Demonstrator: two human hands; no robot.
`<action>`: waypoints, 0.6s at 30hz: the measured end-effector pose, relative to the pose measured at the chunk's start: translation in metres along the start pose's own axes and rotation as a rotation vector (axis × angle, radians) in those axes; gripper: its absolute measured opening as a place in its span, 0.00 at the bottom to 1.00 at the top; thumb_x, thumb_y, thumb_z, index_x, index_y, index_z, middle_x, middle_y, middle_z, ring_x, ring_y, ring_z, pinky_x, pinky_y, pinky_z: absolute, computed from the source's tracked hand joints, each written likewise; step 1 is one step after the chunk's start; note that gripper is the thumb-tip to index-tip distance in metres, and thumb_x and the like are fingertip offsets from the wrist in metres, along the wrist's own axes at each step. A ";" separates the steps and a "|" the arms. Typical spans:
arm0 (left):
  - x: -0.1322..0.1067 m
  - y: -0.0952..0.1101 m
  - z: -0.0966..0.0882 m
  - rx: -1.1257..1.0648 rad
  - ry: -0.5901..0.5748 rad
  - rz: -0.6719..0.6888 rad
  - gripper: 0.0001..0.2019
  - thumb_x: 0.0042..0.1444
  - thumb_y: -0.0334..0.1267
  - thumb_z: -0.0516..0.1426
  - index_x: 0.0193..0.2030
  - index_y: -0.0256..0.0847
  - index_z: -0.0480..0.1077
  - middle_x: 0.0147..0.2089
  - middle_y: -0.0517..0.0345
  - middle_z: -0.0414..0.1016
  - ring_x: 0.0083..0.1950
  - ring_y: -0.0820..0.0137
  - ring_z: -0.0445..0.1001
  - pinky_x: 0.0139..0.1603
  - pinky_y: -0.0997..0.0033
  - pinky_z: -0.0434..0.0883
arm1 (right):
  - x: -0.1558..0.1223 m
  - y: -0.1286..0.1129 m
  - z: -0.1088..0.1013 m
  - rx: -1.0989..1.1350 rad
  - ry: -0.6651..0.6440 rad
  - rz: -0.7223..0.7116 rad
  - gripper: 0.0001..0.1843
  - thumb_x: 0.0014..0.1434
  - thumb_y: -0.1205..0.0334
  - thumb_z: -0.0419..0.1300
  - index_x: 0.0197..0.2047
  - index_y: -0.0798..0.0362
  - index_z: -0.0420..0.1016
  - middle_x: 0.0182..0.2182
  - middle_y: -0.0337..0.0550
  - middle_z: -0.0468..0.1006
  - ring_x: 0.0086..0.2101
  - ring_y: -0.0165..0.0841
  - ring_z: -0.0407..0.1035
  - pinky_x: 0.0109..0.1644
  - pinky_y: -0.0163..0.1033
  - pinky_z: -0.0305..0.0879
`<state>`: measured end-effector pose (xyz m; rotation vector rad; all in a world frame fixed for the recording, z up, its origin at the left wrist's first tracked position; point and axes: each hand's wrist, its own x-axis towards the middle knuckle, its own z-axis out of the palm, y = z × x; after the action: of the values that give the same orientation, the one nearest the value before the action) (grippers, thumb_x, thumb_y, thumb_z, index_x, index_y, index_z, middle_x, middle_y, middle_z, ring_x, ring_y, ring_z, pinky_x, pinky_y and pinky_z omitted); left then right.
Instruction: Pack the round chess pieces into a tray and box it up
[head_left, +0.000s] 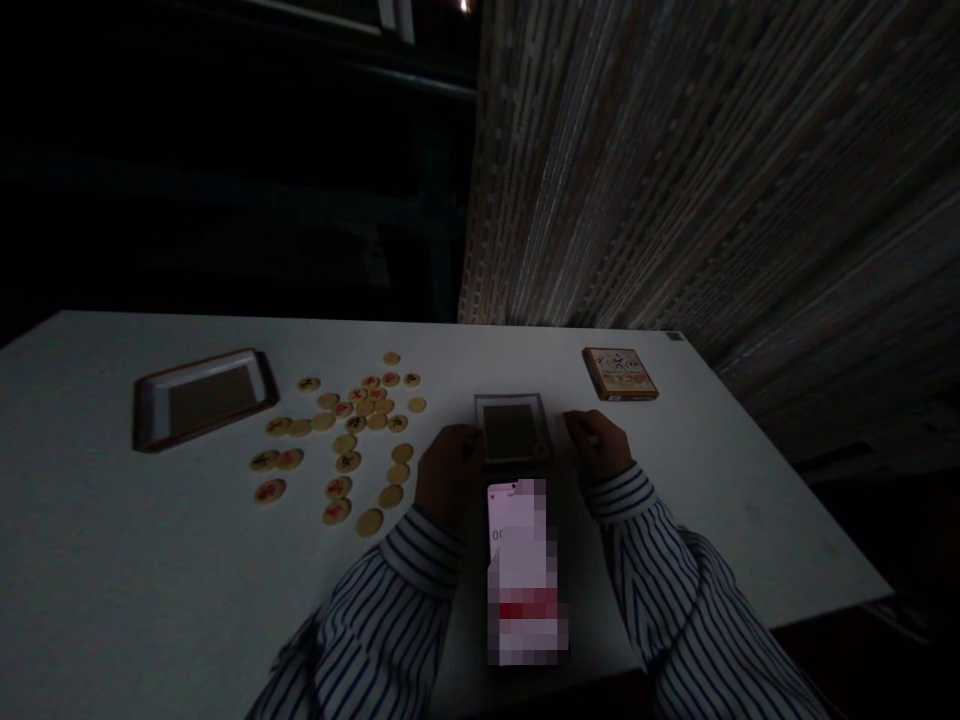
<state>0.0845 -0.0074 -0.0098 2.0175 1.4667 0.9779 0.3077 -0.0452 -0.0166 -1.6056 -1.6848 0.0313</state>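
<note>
My left hand (448, 470) is at the left side of a small open box (481, 400), its fingers curled and in shadow; whether they grip anything is unclear. My right hand (602, 447) rests just right of the box with its fingers bent inward and nothing visible in them. Inside the box, near its lower right corner, lies one round piece (540, 450). Left of my left hand, several round wooden Chinese chess pieces (364, 408) are scattered, some showing red or black characters, others blank. A lit phone (523, 570) lies between my forearms, below the box.
A larger open tray-like box (141, 415) stands at the left on the white table (187, 570). Toward the back right lies a flat box with a printed top (622, 372). Behind the table hangs a string curtain (600, 170). The room is very dim.
</note>
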 end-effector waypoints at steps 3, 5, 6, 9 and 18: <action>0.000 0.000 0.000 -0.002 -0.011 0.018 0.09 0.51 0.37 0.51 0.36 0.37 0.70 0.36 0.53 0.73 0.36 0.69 0.72 0.38 0.69 0.70 | 0.000 0.004 0.002 0.011 -0.005 -0.012 0.11 0.57 0.61 0.50 0.37 0.54 0.72 0.30 0.44 0.74 0.30 0.30 0.68 0.32 0.35 0.66; 0.000 0.001 -0.001 -0.017 -0.009 0.018 0.09 0.52 0.37 0.51 0.36 0.37 0.70 0.36 0.54 0.73 0.34 0.70 0.72 0.37 0.69 0.70 | 0.000 0.006 0.004 0.008 -0.005 -0.041 0.11 0.57 0.61 0.51 0.37 0.55 0.72 0.28 0.44 0.74 0.30 0.30 0.68 0.32 0.35 0.66; 0.000 0.002 -0.001 -0.024 -0.003 0.021 0.09 0.52 0.37 0.51 0.36 0.37 0.70 0.36 0.54 0.73 0.34 0.71 0.72 0.36 0.70 0.70 | 0.000 0.007 0.005 0.007 -0.001 -0.055 0.11 0.57 0.61 0.51 0.36 0.55 0.72 0.28 0.43 0.74 0.29 0.30 0.68 0.32 0.35 0.66; 0.000 0.003 -0.002 -0.032 0.019 0.053 0.08 0.52 0.37 0.52 0.34 0.37 0.70 0.34 0.55 0.73 0.34 0.71 0.72 0.36 0.70 0.69 | 0.000 0.008 0.005 0.012 0.013 -0.081 0.10 0.57 0.61 0.51 0.36 0.54 0.72 0.27 0.43 0.73 0.28 0.30 0.67 0.32 0.35 0.65; 0.000 0.004 -0.024 -0.037 0.079 0.105 0.07 0.52 0.35 0.52 0.34 0.39 0.70 0.34 0.57 0.73 0.34 0.72 0.71 0.36 0.71 0.69 | 0.007 0.001 -0.003 0.014 0.058 -0.144 0.09 0.57 0.61 0.52 0.34 0.54 0.72 0.28 0.44 0.74 0.29 0.30 0.68 0.31 0.35 0.65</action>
<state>0.0690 -0.0100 0.0086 2.0684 1.3843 1.1316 0.3106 -0.0407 -0.0111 -1.4568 -1.7474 -0.0745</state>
